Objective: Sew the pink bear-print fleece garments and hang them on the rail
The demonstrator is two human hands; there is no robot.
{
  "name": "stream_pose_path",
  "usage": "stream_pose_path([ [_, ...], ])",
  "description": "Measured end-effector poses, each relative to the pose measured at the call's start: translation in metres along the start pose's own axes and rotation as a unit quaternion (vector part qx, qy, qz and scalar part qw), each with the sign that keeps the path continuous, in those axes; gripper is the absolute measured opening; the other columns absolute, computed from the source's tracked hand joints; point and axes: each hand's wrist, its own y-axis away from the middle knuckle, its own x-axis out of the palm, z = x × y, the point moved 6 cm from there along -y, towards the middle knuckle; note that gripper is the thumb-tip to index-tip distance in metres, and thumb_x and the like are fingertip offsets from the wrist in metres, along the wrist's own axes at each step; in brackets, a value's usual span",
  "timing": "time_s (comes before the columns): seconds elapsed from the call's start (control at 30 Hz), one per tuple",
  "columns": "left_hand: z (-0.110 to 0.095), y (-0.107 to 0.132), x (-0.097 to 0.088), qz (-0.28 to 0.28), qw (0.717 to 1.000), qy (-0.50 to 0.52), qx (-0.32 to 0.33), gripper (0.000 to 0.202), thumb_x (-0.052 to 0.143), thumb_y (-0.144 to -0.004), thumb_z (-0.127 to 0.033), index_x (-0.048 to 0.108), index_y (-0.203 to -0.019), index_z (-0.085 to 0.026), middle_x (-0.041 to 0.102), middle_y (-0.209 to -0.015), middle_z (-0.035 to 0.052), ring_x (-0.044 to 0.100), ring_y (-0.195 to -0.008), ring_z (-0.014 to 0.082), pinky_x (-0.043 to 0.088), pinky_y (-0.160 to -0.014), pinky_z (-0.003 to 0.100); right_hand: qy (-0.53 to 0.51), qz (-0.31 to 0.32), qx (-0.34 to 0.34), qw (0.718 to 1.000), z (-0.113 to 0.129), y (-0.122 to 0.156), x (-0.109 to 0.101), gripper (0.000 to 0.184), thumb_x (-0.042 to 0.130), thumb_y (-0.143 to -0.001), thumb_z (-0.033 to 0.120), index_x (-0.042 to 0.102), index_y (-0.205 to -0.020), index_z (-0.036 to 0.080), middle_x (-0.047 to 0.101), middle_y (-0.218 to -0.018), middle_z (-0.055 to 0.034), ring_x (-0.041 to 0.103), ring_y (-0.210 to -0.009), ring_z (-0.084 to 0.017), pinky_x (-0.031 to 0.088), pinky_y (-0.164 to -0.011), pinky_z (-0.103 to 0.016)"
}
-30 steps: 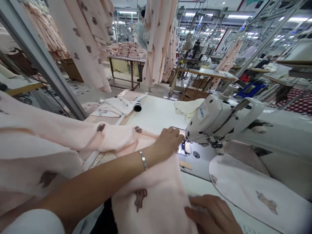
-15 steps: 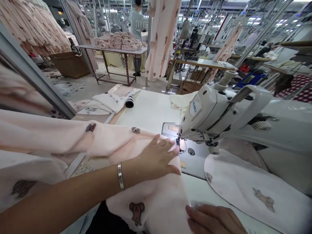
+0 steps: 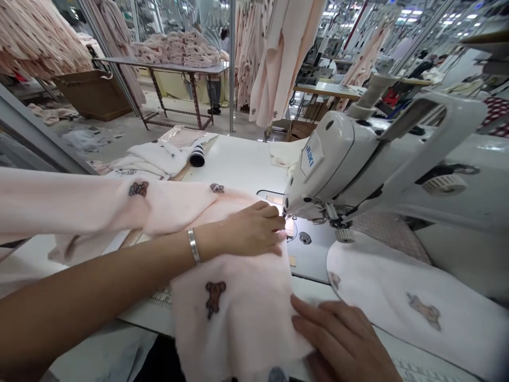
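Left of the fingers, a long pale-pink fleece strip with small brown bear prints (image 3: 79,196) runs nearly level from the edge of the view toward the needle, its long axis crossing the front of a white sewing table (image 3: 238,159). Beyond it lie a rumpled white fabric bundle (image 3: 153,159) and a black-and-white thread cone (image 3: 196,156) on its side. Farther back stands a metal-legged table heaped with folded pink garments (image 3: 175,50). Under the left hand (image 3: 250,228), which wears a silver bangle (image 3: 193,245), a pale-pink fleece panel with a brown bear print (image 3: 226,307) spreads, its length running from the needle area down to the bottom of the view. The left fingers lie slightly curled and press the fleece without gripping it, their tips just beside the metal presser foot (image 3: 288,215). Right of them stands a white sewing machine (image 3: 330,159) with a label reading JUKI (image 3: 310,156). Lower down, the right hand (image 3: 342,339), fingers loosely spread and not pinching, rests on the panel's right edge. Farther right lies a rounded pale-pink piece with a bear print (image 3: 417,302), just apart from that hand.
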Motion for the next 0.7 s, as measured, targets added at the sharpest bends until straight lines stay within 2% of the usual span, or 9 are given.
stream_pose_path([
  [0.07, -0.009, -0.004, -0.009, 0.005, 1.000, 0.001, -0.007, 0.025, 0.048, -0.092, -0.034, 0.065, -0.089, -0.016, 0.062, -0.088, 0.0071, 0.047, -0.093, 0.0227, 0.034, -0.089, 0.038, -0.028, -0.016, 0.037, 0.999, -0.003, -0.010, -0.002, 0.019, 0.049, -0.081, 0.013, 0.063, -0.090, 0.022, 0.068, -0.106, 0.0028, 0.053, -0.080, -0.017, 0.038, -0.070, -0.031],
  [0.13, -0.027, -0.004, -0.020, -0.005, 0.995, 0.042, -0.092, 0.026, 0.050, -0.091, -0.035, 0.063, -0.080, -0.015, 0.060, -0.084, 0.0074, 0.048, -0.089, 0.0230, 0.036, -0.086, 0.040, -0.054, -0.029, 0.059, 0.996, -0.005, -0.016, -0.003, 0.019, 0.046, -0.083, 0.013, 0.062, -0.092, 0.020, 0.069, -0.098, -0.0002, 0.052, -0.080, -0.018, 0.038, -0.070, -0.033],
  [0.23, -0.073, 0.009, -0.024, -0.012, 0.966, 0.137, -0.221, 0.028, 0.053, -0.087, -0.042, 0.058, -0.093, -0.015, 0.057, -0.090, 0.0077, 0.049, -0.086, 0.0232, 0.040, -0.086, 0.044, -0.087, -0.023, 0.069, 0.994, -0.007, -0.015, -0.001, 0.015, 0.046, -0.086, 0.014, 0.060, -0.088, 0.019, 0.067, -0.080, -0.0019, 0.052, -0.078, -0.018, 0.039, -0.069, -0.032],
  [0.3, -0.102, 0.021, -0.019, -0.007, 0.957, 0.147, -0.251, 0.019, 0.053, -0.085, -0.029, 0.054, -0.099, -0.016, 0.056, -0.095, 0.0066, 0.050, -0.090, 0.0227, 0.034, -0.098, 0.048, -0.097, -0.009, 0.068, 0.993, -0.009, -0.010, 0.001, 0.015, 0.046, -0.086, 0.013, 0.060, -0.085, 0.019, 0.065, -0.077, -0.0022, 0.053, -0.079, -0.018, 0.041, -0.069, -0.032],
  [0.37, -0.119, 0.031, -0.010, -0.004, 0.963, 0.128, -0.237, 0.015, 0.049, -0.084, -0.015, 0.053, -0.098, -0.018, 0.056, -0.102, 0.0058, 0.050, -0.097, 0.0214, 0.023, -0.108, 0.050, -0.077, 0.012, 0.035, 0.996, -0.006, -0.004, 0.002, 0.016, 0.047, -0.086, 0.010, 0.061, -0.089, 0.018, 0.068, -0.092, -0.0043, 0.054, -0.086, -0.019, 0.043, -0.073, -0.033],
  [0.43, -0.126, 0.038, -0.004, -0.001, 0.975, 0.109, -0.194, 0.016, 0.047, -0.084, -0.012, 0.054, -0.098, -0.017, 0.055, -0.112, 0.0068, 0.049, -0.106, 0.0213, 0.017, -0.112, 0.049, -0.047, 0.022, -0.009, 0.999, 0.000, 0.003, 0.000, 0.018, 0.048, -0.086, 0.008, 0.062, -0.096, 0.015, 0.066, -0.109, -0.0079, 0.054, -0.095, -0.020, 0.045, -0.078, -0.036],
  [0.5, -0.125, 0.043, -0.002, 0.000, 0.984, 0.087, -0.154, 0.019, 0.046, -0.087, -0.015, 0.055, -0.103, -0.016, 0.052, -0.121, 0.0084, 0.047, -0.113, 0.0223, 0.015, -0.113, 0.050, -0.035, 0.024, -0.046, 0.998, 0.007, 0.007, -0.003, 0.020, 0.049, -0.086, 0.007, 0.063, -0.099, 0.011, 0.064, -0.113, -0.0104, 0.053, -0.100, -0.022, 0.045, -0.081, -0.037],
  [0.6, -0.117, 0.049, -0.005, -0.011, 0.991, 0.070, -0.113, 0.021, 0.045, -0.092, -0.024, 0.056, -0.108, -0.016, 0.053, -0.123, 0.0088, 0.047, -0.114, 0.0223, 0.019, -0.112, 0.050, -0.038, 0.015, -0.083, 0.996, 0.013, 0.007, -0.008, 0.023, 0.047, -0.088, 0.007, 0.065, -0.102, 0.008, 0.067, -0.107, -0.0096, 0.053, -0.100, -0.022, 0.044, -0.083, -0.036],
  [0.7, -0.104, 0.049, -0.008, -0.022, 0.993, 0.089, -0.079, 0.037, 0.042, -0.093, -0.046, 0.059, -0.106, -0.015, 0.055, -0.119, 0.0095, 0.050, -0.111, 0.0231, 0.025, -0.109, 0.051, -0.027, 0.007, -0.103, 0.994, 0.011, -0.002, -0.007, 0.025, 0.044, -0.090, 0.010, 0.067, -0.099, 0.011, 0.069, -0.101, -0.0068, 0.055, -0.096, -0.020, 0.043, -0.082, -0.033],
])
